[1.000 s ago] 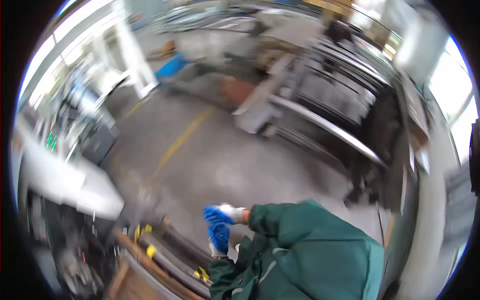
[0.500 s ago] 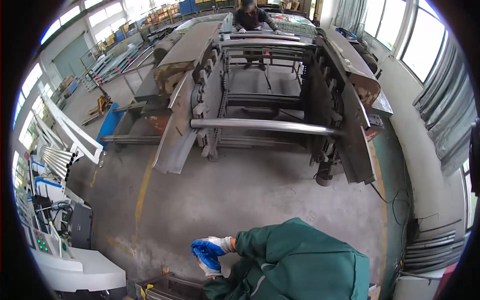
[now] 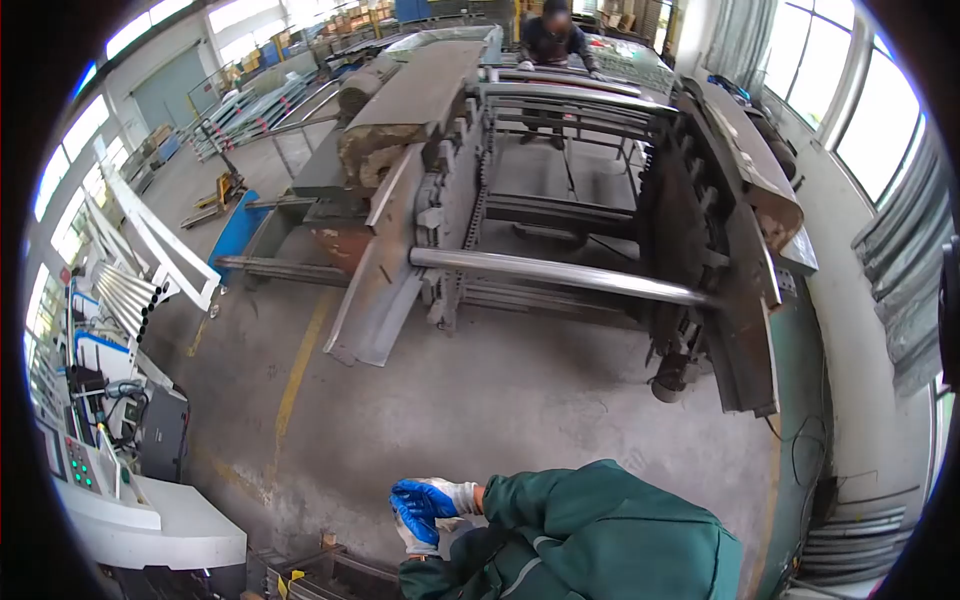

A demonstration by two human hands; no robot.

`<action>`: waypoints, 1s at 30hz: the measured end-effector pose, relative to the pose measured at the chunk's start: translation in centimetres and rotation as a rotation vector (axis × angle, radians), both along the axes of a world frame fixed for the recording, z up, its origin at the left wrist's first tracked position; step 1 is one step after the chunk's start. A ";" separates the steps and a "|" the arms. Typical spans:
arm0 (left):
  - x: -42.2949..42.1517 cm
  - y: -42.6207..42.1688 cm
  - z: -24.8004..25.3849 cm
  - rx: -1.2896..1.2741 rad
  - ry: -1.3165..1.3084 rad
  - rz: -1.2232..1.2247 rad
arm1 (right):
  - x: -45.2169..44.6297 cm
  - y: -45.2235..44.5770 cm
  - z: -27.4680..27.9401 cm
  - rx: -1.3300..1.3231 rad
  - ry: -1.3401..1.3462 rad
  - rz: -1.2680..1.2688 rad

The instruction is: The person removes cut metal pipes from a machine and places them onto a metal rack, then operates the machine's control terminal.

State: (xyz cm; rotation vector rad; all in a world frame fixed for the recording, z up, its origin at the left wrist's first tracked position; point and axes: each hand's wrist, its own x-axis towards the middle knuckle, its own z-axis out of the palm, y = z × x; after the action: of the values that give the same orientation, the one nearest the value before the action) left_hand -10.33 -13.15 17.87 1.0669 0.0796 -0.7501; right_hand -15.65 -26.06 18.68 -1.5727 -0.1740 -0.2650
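My right hand [image 3: 436, 495], in a blue-and-white work glove, comes in from the right and meets my left hand [image 3: 412, 526], gloved alike. They touch near the bottom of the view, the right above the left, with fingers folded together. Whether anything lies between them is hidden. Green sleeves [image 3: 610, 525] cover both arms. Ahead, apart from my hands, a shiny metal tube [image 3: 560, 275] spans the two side plates of a large machine [image 3: 378, 290]. Just below my hands is a low metal frame [image 3: 340, 572].
A co-worker [image 3: 552, 48] stands at the machine's far end, hands on a crossbar. Left are a white machine with lit green buttons [image 3: 160, 525], a bundle of tubes [image 3: 130, 300] and a yellow pallet jack [image 3: 222, 190]. Several rods [image 3: 850, 540] lie at right; a cable [image 3: 805, 440] runs along the floor.
The view has turned slightly, so the machine sits farther right and tilted. My hands stay together in nearly the same pose. The co-worker's hands remain at the crossbar.
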 end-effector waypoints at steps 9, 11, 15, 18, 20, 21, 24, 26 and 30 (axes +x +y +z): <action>19.4 5.0 -0.7 0.077 -0.157 -0.037 | 20.7 4.9 -4.6 0.911 0.375 0.316; 23.8 6.4 1.4 -0.006 -0.146 0.039 | 25.9 6.0 -1.4 1.403 0.662 0.288; 34.3 10.3 2.8 -0.056 0.186 0.045 | 34.7 7.3 -0.2 1.378 0.419 0.202; 40.4 11.5 2.8 0.043 0.109 0.058 | 41.1 6.5 -0.1 1.383 0.484 0.059; 44.4 10.7 3.0 0.068 0.121 0.096 | 44.8 5.3 -0.2 1.445 0.607 -0.159; 46.5 9.9 2.7 0.042 0.143 0.073 | 46.4 4.5 -0.6 1.445 0.614 -0.167; 53.6 7.4 1.6 0.017 0.183 0.009 | 51.8 0.8 -3.0 1.518 0.513 -0.332; 59.0 6.1 0.5 0.020 0.196 -0.030 | 55.7 -2.5 -4.4 1.556 0.504 -0.362; 71.5 4.1 -0.4 0.120 0.117 -0.017 | 65.0 -8.0 -3.5 1.590 0.494 -0.453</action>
State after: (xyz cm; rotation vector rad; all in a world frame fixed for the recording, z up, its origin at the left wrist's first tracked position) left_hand 61.18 -9.04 17.43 1.1377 0.2180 -0.8311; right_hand 49.37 -34.11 15.20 -0.0263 0.6622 -0.2391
